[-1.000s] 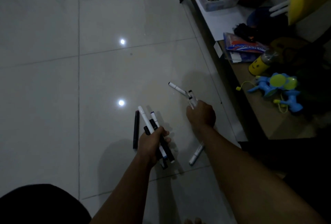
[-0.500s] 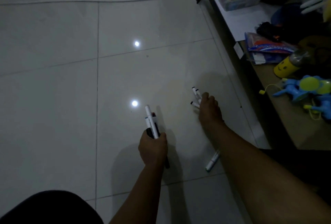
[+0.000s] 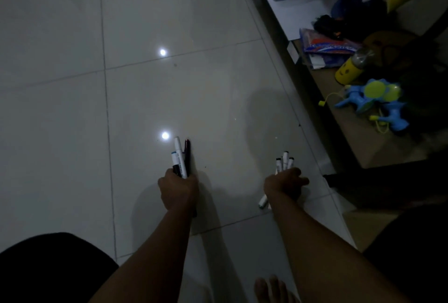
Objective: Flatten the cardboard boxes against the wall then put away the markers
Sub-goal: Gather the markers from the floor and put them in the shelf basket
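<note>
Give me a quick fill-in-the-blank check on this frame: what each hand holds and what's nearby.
1. The left hand grips a bundle of ____.
2. The right hand grips markers whose caps point ____ from the person.
3. The blue toy lies on the low shelf to the person's ____.
4. Both hands are above the tiled ____.

Missing words: markers; away; right; floor

You can make out dark print on the white marker [image 3: 180, 157] in your left hand [image 3: 178, 190], and white lettering on the blue-and-red packet [image 3: 327, 44]. Neither is sharp enough to read.
</note>
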